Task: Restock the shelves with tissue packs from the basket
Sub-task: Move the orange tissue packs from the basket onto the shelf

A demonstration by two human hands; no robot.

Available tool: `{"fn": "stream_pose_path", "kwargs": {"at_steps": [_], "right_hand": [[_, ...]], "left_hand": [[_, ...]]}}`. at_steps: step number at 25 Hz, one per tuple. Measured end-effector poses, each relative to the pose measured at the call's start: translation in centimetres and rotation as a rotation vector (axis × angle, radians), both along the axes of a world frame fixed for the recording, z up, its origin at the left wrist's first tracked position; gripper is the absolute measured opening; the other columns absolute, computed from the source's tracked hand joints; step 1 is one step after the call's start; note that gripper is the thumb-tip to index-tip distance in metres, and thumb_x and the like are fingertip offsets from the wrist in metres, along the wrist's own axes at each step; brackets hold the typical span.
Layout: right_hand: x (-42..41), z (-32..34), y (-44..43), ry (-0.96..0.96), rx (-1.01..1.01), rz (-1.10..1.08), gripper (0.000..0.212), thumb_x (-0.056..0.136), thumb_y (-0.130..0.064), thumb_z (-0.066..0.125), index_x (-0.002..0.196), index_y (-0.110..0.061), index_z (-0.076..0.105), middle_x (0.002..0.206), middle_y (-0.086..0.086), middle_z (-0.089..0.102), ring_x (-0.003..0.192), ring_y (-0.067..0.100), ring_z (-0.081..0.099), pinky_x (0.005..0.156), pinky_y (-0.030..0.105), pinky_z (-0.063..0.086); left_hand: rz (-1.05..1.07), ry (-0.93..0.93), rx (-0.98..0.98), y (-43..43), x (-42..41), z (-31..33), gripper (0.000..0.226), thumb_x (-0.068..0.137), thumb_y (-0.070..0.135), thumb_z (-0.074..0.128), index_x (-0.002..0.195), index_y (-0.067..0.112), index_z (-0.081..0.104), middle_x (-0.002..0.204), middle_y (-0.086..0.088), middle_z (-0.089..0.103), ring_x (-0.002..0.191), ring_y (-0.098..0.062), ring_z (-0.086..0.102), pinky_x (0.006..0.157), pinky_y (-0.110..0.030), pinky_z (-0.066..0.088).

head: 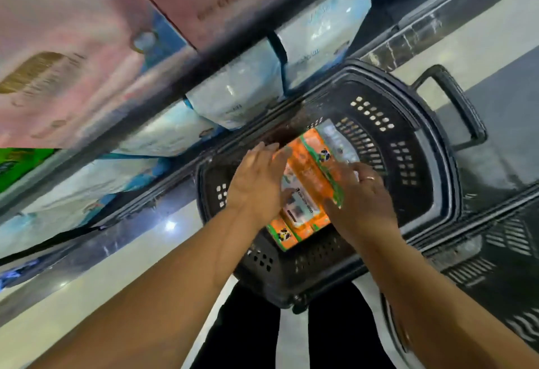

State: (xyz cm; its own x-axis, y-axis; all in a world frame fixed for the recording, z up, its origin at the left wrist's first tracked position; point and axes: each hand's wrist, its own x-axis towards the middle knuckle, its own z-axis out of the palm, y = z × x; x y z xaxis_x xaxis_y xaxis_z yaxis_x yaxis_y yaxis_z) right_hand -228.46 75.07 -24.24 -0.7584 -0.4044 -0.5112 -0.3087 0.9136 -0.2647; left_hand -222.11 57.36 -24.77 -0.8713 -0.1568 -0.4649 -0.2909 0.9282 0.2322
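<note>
An orange tissue pack (309,176) with green trim and panda pictures lies inside the black plastic basket (417,182) on the floor. My left hand (256,182) presses flat against the pack's left side with fingers stretched out. My right hand (364,193), a ring on one finger, curls over the pack's right edge. Both hands clasp the pack between them, inside the basket. The basket floor under the pack is hidden.
Shelves (175,65) run along the left, stocked with white and blue tissue packs (233,91) low down and pink packs (73,33) above. The basket handle (455,103) sticks out at the far side. A second black basket (495,258) sits at right. My dark trouser legs (335,325) stand below.
</note>
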Motion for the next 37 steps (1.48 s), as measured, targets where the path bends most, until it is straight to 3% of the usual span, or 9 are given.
{"fn": "stream_pose_path", "kwargs": {"at_steps": [9,13,21,24,27,30,32,34,37], "right_hand": [[-2.3,-16.2,0.4,-0.15,0.122,-0.01,0.081,0.083,-0.041,0.065,0.148,-0.018,0.024,0.15,0.017,0.026,0.136,0.036,0.03,0.103,0.048,0.04],[-2.0,-19.4,0.8,-0.201,0.067,-0.104,0.092,0.079,-0.037,0.071,0.15,-0.019,0.016,0.146,0.02,0.027,0.13,0.04,0.036,0.099,0.056,0.041],[-2.0,-16.8,1.5,-0.3,0.033,-0.211,0.092,0.078,-0.049,0.07,0.149,-0.026,0.016,0.141,0.015,0.035,0.125,0.039,0.044,0.098,0.051,0.043],[-2.0,-14.8,1.5,-0.291,-0.013,-0.263,0.098,0.076,-0.053,0.069,0.151,-0.03,0.009,0.149,0.014,0.026,0.13,0.036,0.041,0.1,0.049,0.041],[-1.8,-13.4,0.3,-0.298,-0.108,-0.346,0.09,0.081,-0.051,0.066,0.15,-0.034,0.011,0.15,0.011,0.024,0.131,0.033,0.039,0.104,0.052,0.039],[-1.1,-12.0,-1.9,-0.328,-0.172,-0.519,0.084,0.083,-0.054,0.062,0.149,-0.031,0.015,0.15,0.011,0.022,0.136,0.035,0.03,0.109,0.051,0.033],[-0.6,-10.9,-3.3,-0.326,-0.144,-0.642,0.089,0.082,-0.056,0.063,0.15,-0.025,0.014,0.151,0.014,0.019,0.139,0.038,0.023,0.112,0.05,0.027],[-0.3,-9.9,-4.2,-0.3,-0.106,-0.771,0.101,0.078,-0.058,0.066,0.151,-0.019,0.008,0.154,0.016,0.013,0.14,0.042,0.019,0.113,0.051,0.024],[0.3,-8.7,-3.7,-0.22,-0.109,-1.034,0.109,0.069,-0.056,0.076,0.149,-0.026,0.009,0.152,0.013,0.01,0.134,0.042,0.027,0.106,0.051,0.035]], "left_hand": [[0.179,-0.21,0.052,0.0,-1.7,-16.7,0.089,0.08,0.045,0.072,0.151,0.022,0.022,0.151,-0.01,0.03,0.138,-0.03,0.028,0.114,-0.037,0.025],[0.287,-0.281,0.115,-0.2,-0.7,-19.4,0.106,0.075,0.051,0.075,0.153,0.021,0.01,0.15,-0.016,0.03,0.138,-0.035,0.03,0.115,-0.044,0.027],[0.319,-0.193,0.044,1.7,1.2,-16.5,0.093,0.081,0.049,0.069,0.152,0.018,0.017,0.145,-0.009,0.034,0.128,-0.03,0.034,0.109,-0.039,0.03],[0.38,-0.143,0.032,3.2,2.7,-14.5,0.094,0.081,0.051,0.066,0.153,0.02,0.015,0.145,-0.005,0.032,0.127,-0.027,0.031,0.107,-0.042,0.032],[0.35,-0.115,-0.011,4.3,4.4,-12.3,0.091,0.082,0.05,0.064,0.153,0.019,0.016,0.144,-0.003,0.033,0.124,-0.026,0.032,0.105,-0.035,0.023],[0.298,-0.116,-0.037,5.6,6.0,-10.2,0.085,0.082,0.041,0.069,0.151,0.018,0.026,0.14,-0.003,0.04,0.118,-0.025,0.036,0.098,-0.029,0.016],[0.261,0.008,-0.083,6.2,7.3,-9.1,0.082,0.068,0.025,0.083,0.141,0.015,0.046,0.126,-0.005,0.052,0.102,-0.023,0.04,0.094,-0.035,0.031],[0.248,0.137,0.033,7.2,8.9,-7.9,0.075,0.063,0.022,0.084,0.131,0.017,0.052,0.118,-0.002,0.053,0.094,-0.023,0.041,0.081,-0.037,0.046],[0.186,0.114,0.26,10.0,10.7,-5.4,0.06,0.073,0.036,0.061,0.13,0.019,0.056,0.118,-0.001,0.057,0.097,-0.027,0.048,0.087,-0.04,0.046]]}}
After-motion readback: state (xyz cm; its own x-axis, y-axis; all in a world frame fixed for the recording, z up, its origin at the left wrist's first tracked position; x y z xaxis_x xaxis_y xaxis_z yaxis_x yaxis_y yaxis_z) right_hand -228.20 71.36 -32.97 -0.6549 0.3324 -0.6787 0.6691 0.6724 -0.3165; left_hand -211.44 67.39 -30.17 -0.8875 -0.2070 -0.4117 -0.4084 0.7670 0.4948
